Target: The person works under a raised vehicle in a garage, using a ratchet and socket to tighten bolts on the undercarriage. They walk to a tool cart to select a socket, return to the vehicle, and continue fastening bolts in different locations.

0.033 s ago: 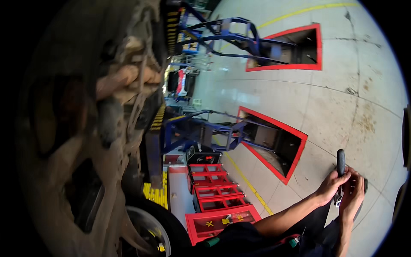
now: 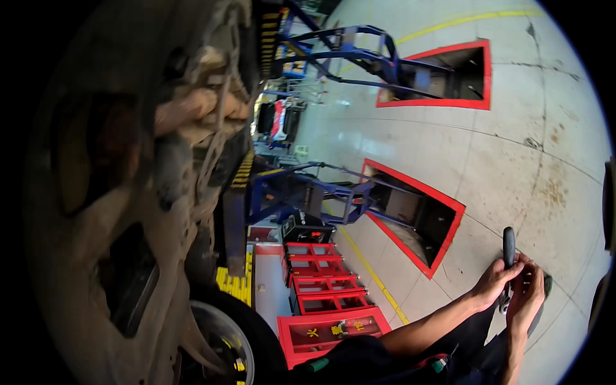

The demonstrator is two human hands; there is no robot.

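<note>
Hand tool in the left-hand grip, handle at 12 o'clock, metal end at 6

Item: one hand tool (image 2: 509,242), with a dark rounded handle and a bright metal lower end; exact kind unclear. Located at lower right of the head view, above the floor (image 2: 478,173). Long axis roughly 12 to 6 o'clock; middle section hidden by fingers.

Nearer hand: the left. Left-hand grip (image 2: 493,282) closed around the tool just below the handle, its forearm entering from 8 o'clock.

Second hand: right-hand grip (image 2: 527,289), just beside the tool at about 4 o'clock, forearm from 6 o'clock. Fingers curled, tips close against the left hand's; whether they hold anything, cannot tell.

Surroundings, read from the tool:
- 10 o'clock, near: floor pit with red rim (image 2: 447,242); beyond it, a blue lift arm (image 2: 314,199).
- Between 11 and 12, farther: second floor pit, likewise red-rimmed (image 2: 486,74).
- 9 o'clock: red open frames (image 2: 327,278).
- Between 8 and 9: red glazed cabinet (image 2: 286,343); past it, a tyre (image 2: 256,327).
- 10 o'clock, well apart: vehicle underside (image 2: 179,231).

Obstruction: the nearer pit and lift arm lie between the hands and the underside.
</note>
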